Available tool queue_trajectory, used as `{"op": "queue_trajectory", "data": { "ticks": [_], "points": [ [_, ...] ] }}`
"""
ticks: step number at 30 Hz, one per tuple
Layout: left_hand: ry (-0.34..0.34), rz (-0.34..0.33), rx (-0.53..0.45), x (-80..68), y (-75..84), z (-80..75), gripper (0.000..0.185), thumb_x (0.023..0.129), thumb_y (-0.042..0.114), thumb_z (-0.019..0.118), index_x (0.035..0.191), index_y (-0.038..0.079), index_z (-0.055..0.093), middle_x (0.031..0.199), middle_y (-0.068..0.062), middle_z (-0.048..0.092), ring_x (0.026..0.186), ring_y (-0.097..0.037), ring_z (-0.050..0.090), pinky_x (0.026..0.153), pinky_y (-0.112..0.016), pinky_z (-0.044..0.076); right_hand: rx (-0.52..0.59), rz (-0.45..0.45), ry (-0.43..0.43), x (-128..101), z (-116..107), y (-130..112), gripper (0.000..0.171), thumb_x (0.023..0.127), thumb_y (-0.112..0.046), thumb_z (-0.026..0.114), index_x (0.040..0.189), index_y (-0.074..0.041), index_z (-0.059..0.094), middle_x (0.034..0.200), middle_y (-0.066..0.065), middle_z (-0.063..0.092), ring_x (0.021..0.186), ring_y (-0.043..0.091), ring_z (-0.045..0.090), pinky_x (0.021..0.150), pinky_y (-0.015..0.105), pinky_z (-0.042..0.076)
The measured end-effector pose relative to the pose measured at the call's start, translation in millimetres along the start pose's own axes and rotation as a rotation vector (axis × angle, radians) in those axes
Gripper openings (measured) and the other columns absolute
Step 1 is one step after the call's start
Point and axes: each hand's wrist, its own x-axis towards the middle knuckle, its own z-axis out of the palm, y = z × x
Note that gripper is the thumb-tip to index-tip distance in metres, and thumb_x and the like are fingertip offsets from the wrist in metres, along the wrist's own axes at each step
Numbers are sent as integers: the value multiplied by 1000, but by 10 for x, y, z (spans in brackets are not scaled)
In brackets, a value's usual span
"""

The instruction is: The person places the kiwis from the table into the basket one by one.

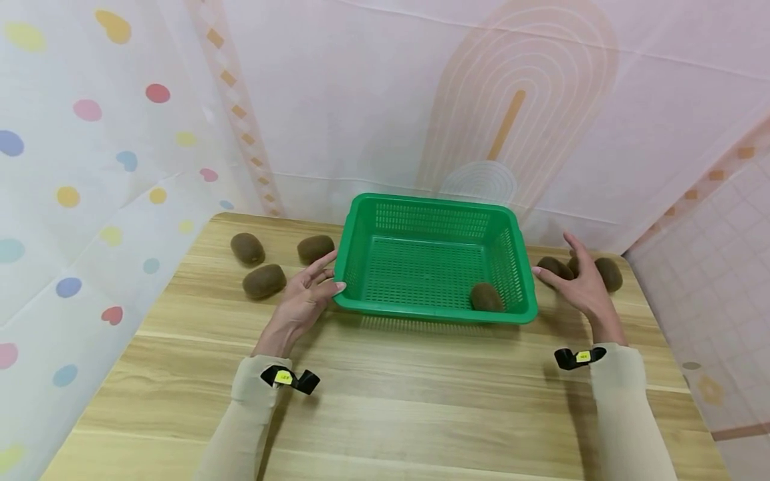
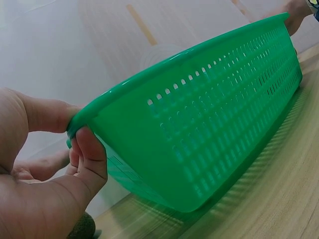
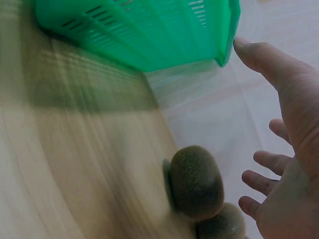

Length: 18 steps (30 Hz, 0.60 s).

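A green perforated plastic basket (image 1: 434, 257) is being pinched at its left rim by the left hand (image 1: 305, 298), thumb on top and fingers beneath, near the far edge of the light wooden table (image 1: 385, 394). One brown fuzzy kiwi (image 1: 486, 296) is lying in the basket's near right corner. The right hand (image 1: 579, 280), spread and grasping nothing, is being held just beside the right rim, over the kiwis (image 1: 607, 272) at the far right corner. The step appears to be steadying the basket; the next move likely calls for closing on a kiwi.
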Motion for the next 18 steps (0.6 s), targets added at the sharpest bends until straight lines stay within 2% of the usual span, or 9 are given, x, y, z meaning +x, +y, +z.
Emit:
{"op": "queue_trajectory", "data": {
  "ticks": [6,12,18],
  "points": [
    [-16,22,-16,22,-6,0,77,96,-11,58,163,10,27,119,-3,59,110,-11,62,89,-21,56,13,34,-29,48,53,114,105,94,-50,71,166,-31,-1,174,11,-2,158,48,3,117,77,15],
    [-16,17,-18,20,-7,-2,77,96,-10,59,163,10,27,119,-3,59,110,-12,62,90,-21,56,28,81,-71,89,88,232,105,95,-51,69,167,-28,-3,173,15,-3,157,49,2,117,77,14],
    [-17,10,-9,13,-9,-10,77,97,-8,60,163,12,27,120,-3,58,110,-11,62,90,-21,56,52,91,-33,97,142,299,104,94,-49,72,167,-21,2,172,20,6,156,50,9,119,75,14]
  ]
}}
